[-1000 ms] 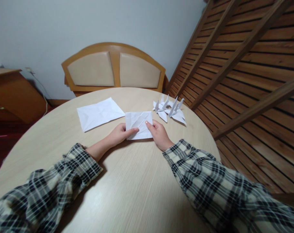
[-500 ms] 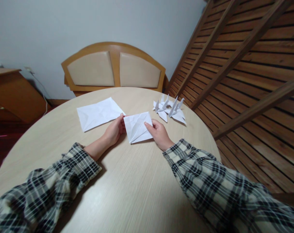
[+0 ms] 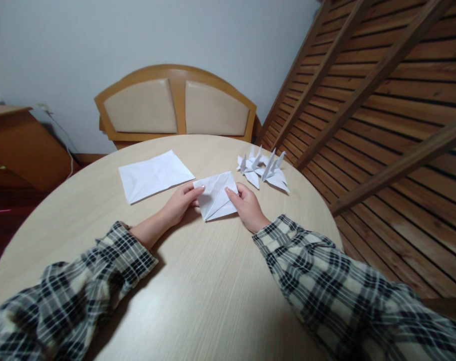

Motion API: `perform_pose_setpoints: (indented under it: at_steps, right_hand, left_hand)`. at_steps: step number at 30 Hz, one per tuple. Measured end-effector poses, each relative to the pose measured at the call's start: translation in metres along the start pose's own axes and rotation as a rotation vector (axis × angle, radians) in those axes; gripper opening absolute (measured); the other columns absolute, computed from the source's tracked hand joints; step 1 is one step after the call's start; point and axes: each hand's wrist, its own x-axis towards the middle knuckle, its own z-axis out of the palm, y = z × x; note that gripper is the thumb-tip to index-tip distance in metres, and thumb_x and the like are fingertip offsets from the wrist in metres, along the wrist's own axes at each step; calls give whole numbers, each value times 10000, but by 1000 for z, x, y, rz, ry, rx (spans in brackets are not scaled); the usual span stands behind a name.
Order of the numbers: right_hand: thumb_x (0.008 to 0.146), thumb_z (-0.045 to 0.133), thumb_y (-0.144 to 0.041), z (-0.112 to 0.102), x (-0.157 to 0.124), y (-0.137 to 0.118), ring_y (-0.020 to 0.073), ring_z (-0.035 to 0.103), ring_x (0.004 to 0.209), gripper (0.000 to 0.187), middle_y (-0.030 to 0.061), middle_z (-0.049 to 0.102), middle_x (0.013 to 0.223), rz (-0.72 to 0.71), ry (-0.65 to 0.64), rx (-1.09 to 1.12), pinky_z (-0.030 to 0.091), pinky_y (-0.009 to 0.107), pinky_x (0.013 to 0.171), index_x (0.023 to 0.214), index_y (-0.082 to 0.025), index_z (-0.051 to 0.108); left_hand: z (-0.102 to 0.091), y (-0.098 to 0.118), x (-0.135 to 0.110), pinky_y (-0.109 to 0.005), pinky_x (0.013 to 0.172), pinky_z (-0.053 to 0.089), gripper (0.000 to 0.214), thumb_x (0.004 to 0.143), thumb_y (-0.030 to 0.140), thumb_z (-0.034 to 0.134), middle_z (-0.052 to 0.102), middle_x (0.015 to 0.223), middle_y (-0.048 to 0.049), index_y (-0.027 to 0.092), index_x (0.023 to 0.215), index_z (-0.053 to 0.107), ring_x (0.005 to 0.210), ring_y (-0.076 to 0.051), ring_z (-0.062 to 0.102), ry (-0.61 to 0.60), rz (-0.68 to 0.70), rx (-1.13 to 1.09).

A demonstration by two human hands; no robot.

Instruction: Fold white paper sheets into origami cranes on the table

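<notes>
A small folded sheet of white paper (image 3: 216,197), marked with diagonal creases, is held just above the table between both hands. My left hand (image 3: 182,201) pinches its left edge, thumb on top and fingers beneath. On the right edge my right hand (image 3: 249,206) grips it the same way, its thumb lying over the front. The fingers under the paper are partly hidden. Left of the hands, a larger creased sheet of white paper (image 3: 155,175) lies flat. Several white origami cranes (image 3: 265,168) stand grouped beyond my right hand.
The round pale wooden table (image 3: 198,291) carries everything. A wooden headboard with beige panels (image 3: 145,108) rises behind it. Slatted wooden boards (image 3: 382,115) slope along the right side, and a brown wooden cabinet (image 3: 21,145) stands at the far left.
My left thumb has come down onto the front of the folded paper, closing that hand on its left edge. The paper has shifted slightly right; my right hand keeps its grip.
</notes>
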Motion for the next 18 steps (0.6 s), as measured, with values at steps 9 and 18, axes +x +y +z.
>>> perform_pose_setpoints:
  at_steps: [9,18]
  right_hand:
    - [840,622,-464,3,0,3,153,551,705,270,10,621,784,23,-53,47,448,284,630,843,-195,601]
    - [813,668,-408,6,-3,0,199,656,848,313,97,713,1011,41,-151,86,531,372,764,1007,-163,657]
  left_hand:
    - [6,3,-5,-335,786,481,296,763,294,661,695,1025,-107,120,1002,635,858,-206,613,-23,47,228]
    - [1,-4,-4,-349,826,467,317,868,388,542,666,975,-83,135,1048,606,888,-223,588,72,137,503]
